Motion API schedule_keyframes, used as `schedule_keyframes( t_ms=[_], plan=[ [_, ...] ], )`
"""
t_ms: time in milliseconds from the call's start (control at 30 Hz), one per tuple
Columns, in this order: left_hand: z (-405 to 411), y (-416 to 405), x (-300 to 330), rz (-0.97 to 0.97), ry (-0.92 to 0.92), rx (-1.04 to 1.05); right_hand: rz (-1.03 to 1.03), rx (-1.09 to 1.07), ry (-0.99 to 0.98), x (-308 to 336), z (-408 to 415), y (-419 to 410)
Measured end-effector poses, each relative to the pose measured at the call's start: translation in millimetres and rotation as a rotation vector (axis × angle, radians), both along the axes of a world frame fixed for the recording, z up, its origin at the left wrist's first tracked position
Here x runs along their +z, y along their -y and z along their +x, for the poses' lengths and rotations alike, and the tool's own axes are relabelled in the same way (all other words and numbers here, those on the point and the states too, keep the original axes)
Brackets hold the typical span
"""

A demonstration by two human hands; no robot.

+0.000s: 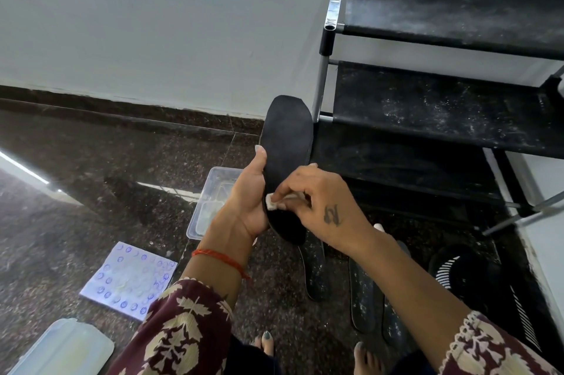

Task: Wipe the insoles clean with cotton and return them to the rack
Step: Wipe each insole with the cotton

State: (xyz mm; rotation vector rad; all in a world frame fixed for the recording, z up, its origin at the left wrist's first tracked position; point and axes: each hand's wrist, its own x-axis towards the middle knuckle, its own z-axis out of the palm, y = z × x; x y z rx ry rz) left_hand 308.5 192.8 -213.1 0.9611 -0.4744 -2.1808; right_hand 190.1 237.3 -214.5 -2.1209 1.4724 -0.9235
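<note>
My left hand grips a black insole by its left edge and holds it upright in front of the rack. My right hand pinches a small white piece of cotton and presses it against the insole's lower half. The black shoe rack with dusty fabric shelves stands at the right. Two dusty black insoles lie on the floor below my hands.
A clear plastic box with cotton sits on the dark stone floor to the left of my hands. A white and blue patterned packet lies nearer, and a clear lid at bottom left. A black slipper lies under the rack.
</note>
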Motion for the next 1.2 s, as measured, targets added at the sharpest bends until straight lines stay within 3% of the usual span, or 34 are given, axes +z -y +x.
schedule_keyframes(
  t_ms=[133,267,333,467,567,800,867,1000,1200],
  plan=[
    [0,1,-1,-0.009,0.022,0.009,-0.12,-0.056,-0.28,4,-9,-1],
    [-1,-1,1,-0.03,0.038,-0.032,-0.162,-0.219,-0.372,0,-21,0],
    [-2,-2,3,-0.046,0.045,-0.037,-0.174,-0.278,-0.321,-1,-21,-1],
    [-4,-3,3,-0.047,0.057,0.015,-0.108,-0.205,0.049,5,1,-7],
    [-2,-4,1,-0.038,0.101,0.003,-0.112,-0.139,-0.013,2,13,-12],
    [2,-11,3,-0.058,0.061,0.029,-0.144,-0.22,-0.302,3,4,-21],
    [3,-15,6,-0.095,0.09,0.012,-0.067,-0.268,-0.263,7,0,-21],
    [6,-22,15,-0.114,0.12,0.027,-0.048,-0.305,0.066,30,12,-32],
    [18,-24,14,-0.07,0.118,0.094,-0.156,-0.196,-0.007,16,42,-47]
  ],
)
